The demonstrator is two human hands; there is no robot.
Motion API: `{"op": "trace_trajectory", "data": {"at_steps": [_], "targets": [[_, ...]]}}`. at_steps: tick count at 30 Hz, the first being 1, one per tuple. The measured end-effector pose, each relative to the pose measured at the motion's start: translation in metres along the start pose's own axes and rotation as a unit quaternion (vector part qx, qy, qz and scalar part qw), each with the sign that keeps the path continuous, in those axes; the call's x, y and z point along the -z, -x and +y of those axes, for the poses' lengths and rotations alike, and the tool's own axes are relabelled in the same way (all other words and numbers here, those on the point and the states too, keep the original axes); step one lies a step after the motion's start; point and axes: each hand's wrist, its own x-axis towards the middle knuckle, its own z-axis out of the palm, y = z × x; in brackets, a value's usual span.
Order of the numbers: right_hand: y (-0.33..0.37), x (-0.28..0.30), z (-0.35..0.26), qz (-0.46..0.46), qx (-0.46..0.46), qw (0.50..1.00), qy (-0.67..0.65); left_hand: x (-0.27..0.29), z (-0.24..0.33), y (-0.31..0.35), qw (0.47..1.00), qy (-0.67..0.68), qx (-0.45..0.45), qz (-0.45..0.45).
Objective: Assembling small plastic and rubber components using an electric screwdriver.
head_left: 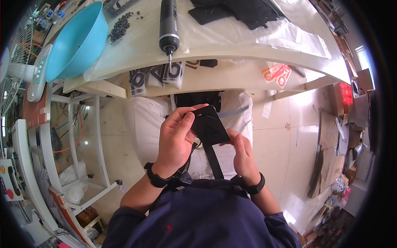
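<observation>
Above my lap I hold a flat black square plate (211, 128) with a faint triangular mark on its face. My left hand (175, 134) grips its left edge, thumb on top and fingers folded behind. At the lower right corner, the fingers of my right hand (241, 151) pinch the plate; their tips are partly hidden. A blurred bluish strip (235, 112) sticks out to the right from behind the plate's upper edge; what it is I cannot make out.
On the table (215, 45) ahead lie an electric screwdriver (168, 31), its bit over the front edge, a heap of small dark screws (119, 29), a blue basin (78, 43) and black parts (244, 10). Bagged stickers (159, 76) and orange stickers (278, 74) lie on the lower shelf.
</observation>
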Motion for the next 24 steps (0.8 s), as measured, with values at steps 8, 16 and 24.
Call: {"op": "trace_trajectory", "data": {"at_steps": [8, 16, 24], "targets": [[-0.027, -0.030, -0.009, 0.046, -0.066, 0.991, -0.111, -0.006, 0.018, 0.008, 0.987, -0.104, 0.117, -0.046], [-0.029, -0.004, -0.001, 0.157, -0.111, 0.968, -0.163, 0.029, 0.029, 0.005, 0.974, 0.028, 0.223, -0.014], [-0.033, -0.006, -0.016, 0.146, -0.110, 0.963, -0.200, 0.023, 0.040, 0.018, 0.947, -0.233, 0.172, -0.136]]}}
